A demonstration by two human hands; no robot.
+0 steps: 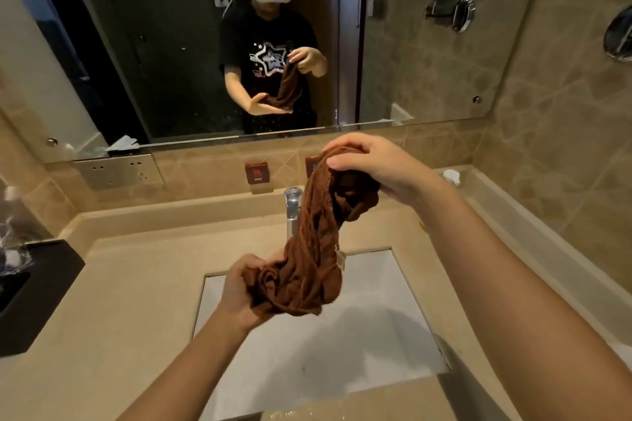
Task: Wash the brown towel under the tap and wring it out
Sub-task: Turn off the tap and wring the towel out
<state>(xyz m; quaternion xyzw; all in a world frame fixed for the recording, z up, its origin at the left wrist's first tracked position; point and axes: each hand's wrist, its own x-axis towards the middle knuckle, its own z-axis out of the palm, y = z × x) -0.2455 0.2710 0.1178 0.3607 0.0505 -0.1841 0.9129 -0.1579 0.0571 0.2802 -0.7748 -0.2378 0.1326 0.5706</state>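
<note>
Item: brown terry-cloth towel [307, 249], gathered lengthwise into a loose rope and held in the air directly in front of the chrome pillar tap [292, 212], above the white rectangular basin [376, 335] that lies below the tap.

Grip, upper end: pinched between curled fingers and thumb of the right hand [372, 164], raised above and to the right of the tap.

Grip, lower end: bunched in the left hand [239, 287], below and slightly left of the tap, with the thumb folded over the cloth; the fingers underneath are hidden.

Water: no stream can be made out at the tap. Whether the cloth is wet cannot be told.

Handling, as judged: soft, limp, without any stiffness; light when dry, noticeably heavier and liable to drip once soaked. Nothing fragile. The two ends are best taken in full fists, so that opposite twists can be applied along the rope.

Surroundings: beige stone counter [130, 284] around the tap; red square "HOT" sign [257, 173] behind it; black tray [34, 290] far to its left.
</note>
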